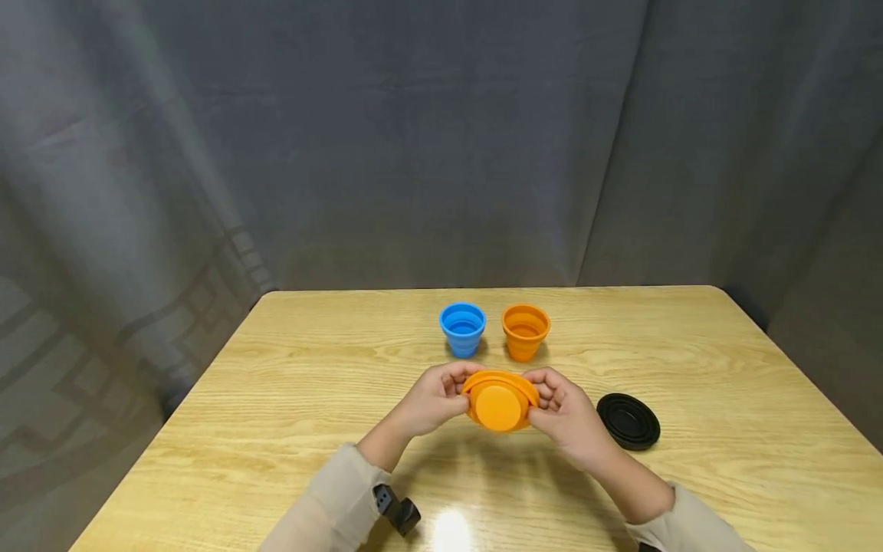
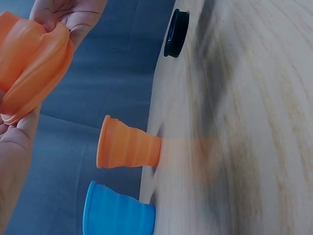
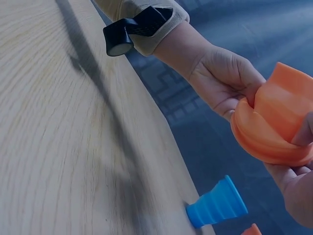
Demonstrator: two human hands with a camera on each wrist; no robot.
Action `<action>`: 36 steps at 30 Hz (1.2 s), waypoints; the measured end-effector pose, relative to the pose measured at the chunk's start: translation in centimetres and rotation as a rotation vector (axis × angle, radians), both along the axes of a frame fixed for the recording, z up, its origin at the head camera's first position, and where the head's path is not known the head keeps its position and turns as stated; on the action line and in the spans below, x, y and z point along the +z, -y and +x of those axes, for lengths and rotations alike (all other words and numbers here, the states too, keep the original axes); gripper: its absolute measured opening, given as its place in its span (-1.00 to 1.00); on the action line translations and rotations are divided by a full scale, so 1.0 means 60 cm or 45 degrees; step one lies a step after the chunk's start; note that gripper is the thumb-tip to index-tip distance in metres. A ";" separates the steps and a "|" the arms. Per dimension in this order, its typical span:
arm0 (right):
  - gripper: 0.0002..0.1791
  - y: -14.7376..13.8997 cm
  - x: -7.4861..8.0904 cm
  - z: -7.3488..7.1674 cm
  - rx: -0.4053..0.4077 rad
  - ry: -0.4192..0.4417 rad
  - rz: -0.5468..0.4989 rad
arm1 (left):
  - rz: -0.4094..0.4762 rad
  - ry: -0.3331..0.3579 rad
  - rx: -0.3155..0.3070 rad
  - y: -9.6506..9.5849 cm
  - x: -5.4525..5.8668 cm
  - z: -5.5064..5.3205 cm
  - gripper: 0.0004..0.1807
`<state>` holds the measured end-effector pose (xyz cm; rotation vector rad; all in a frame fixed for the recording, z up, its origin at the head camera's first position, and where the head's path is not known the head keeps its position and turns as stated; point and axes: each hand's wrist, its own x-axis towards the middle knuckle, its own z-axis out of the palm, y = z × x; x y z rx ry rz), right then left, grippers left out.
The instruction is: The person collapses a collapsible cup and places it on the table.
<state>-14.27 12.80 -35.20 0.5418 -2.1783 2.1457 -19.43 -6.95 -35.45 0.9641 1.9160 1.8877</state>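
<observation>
Above the middle of the table, an orange collapsible silicone bowl is held tilted, its round base toward the head camera. Its rim is bent and its wall creased, as both wrist views show. My left hand pinches the left side between thumb and fingers. On the opposite side my right hand pinches the rim in the same way. The bowl's inside is hidden in the head view. Just beyond the hands stand an upright blue ribbed cup and an upright orange ribbed cup, side by side.
A flat black collapsed bowl lies on the wooden table, right of my right hand. Grey curtains hang behind the table's far edge. A black wrist camera sits on the left sleeve.
</observation>
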 end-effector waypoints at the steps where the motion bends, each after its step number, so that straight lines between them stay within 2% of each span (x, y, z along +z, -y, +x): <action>1: -0.64 -0.001 0.000 0.000 -0.009 0.000 0.009 | -0.005 0.001 0.002 -0.001 0.001 0.000 -0.58; 6: -0.65 -0.004 0.002 0.001 -0.043 0.042 0.029 | -0.007 0.034 -0.004 -0.002 0.001 0.000 -0.59; 9: -0.66 -0.007 0.001 0.000 -0.008 0.059 0.000 | 0.020 0.053 -0.026 0.000 -0.003 -0.002 -0.59; 12: -0.69 -0.012 -0.002 -0.003 0.123 0.042 -0.110 | 0.075 0.085 -0.059 0.003 -0.006 -0.002 -0.59; 18: -0.65 -0.019 -0.011 -0.011 0.506 0.030 -0.436 | 0.222 0.191 -0.212 0.013 -0.006 0.002 -0.57; 22: -0.62 -0.021 -0.012 -0.013 0.627 0.042 -0.509 | 0.287 0.189 -0.293 0.018 0.000 0.006 -0.48; 26: -0.59 -0.027 -0.009 -0.013 0.691 0.043 -0.552 | 0.282 0.191 -0.291 0.013 0.005 0.006 -0.36; 29: -0.63 -0.028 -0.006 -0.011 0.694 0.066 -0.521 | 0.239 0.199 -0.244 0.010 0.005 0.007 -0.36; 36: -0.74 -0.026 0.003 -0.008 0.534 0.150 -0.295 | 0.126 0.159 -0.185 0.008 0.005 0.010 -0.46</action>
